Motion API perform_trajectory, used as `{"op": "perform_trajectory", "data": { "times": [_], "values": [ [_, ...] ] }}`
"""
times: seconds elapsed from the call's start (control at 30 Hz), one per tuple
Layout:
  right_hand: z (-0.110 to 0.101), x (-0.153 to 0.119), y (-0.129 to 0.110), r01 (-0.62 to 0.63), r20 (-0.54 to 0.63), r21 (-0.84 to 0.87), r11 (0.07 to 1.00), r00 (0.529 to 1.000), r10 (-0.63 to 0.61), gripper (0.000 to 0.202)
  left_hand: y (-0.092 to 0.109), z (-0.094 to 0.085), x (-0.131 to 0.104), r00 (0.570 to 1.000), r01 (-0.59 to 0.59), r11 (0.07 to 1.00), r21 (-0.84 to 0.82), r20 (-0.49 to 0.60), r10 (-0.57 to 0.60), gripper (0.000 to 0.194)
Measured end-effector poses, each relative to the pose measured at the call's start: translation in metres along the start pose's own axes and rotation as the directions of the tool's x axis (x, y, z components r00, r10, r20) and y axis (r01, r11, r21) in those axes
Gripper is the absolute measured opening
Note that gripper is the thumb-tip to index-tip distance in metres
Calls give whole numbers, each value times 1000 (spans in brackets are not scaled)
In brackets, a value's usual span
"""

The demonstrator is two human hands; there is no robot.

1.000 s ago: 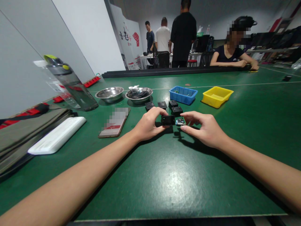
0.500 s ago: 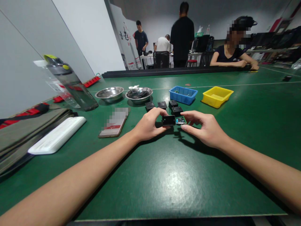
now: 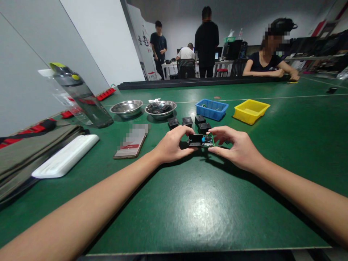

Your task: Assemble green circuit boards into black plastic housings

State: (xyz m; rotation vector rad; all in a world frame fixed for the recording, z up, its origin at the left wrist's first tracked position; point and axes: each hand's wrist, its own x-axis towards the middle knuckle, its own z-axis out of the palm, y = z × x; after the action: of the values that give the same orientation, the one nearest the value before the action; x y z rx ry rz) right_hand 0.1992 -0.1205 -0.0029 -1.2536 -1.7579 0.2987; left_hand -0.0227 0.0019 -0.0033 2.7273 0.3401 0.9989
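Centrally, above the green bench (image 3: 190,203), an open black case (image 3: 195,140) is pinched between thumb and fingers of the left hand (image 3: 174,143); just to its right, a green circuit board (image 3: 209,140) with a blue component is gripped at its edge by the right hand (image 3: 235,146).

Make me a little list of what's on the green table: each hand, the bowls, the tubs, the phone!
left hand: holds open black case
right hand: holds green circuit board
left bowl: metal
right bowl: metal, black parts inside
blue tub: small green parts inside
yellow tub: right of blue tub
phone: lying left of left hand
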Motion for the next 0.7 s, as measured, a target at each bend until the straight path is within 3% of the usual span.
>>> {"op": "perform_trajectory", "data": {
  "times": [0.7],
  "values": [
    [0,-1,0,-12,81,14,1000,997,11,40,1,1,-1,995,-91,995,31,30,90,26]
  ]
}}
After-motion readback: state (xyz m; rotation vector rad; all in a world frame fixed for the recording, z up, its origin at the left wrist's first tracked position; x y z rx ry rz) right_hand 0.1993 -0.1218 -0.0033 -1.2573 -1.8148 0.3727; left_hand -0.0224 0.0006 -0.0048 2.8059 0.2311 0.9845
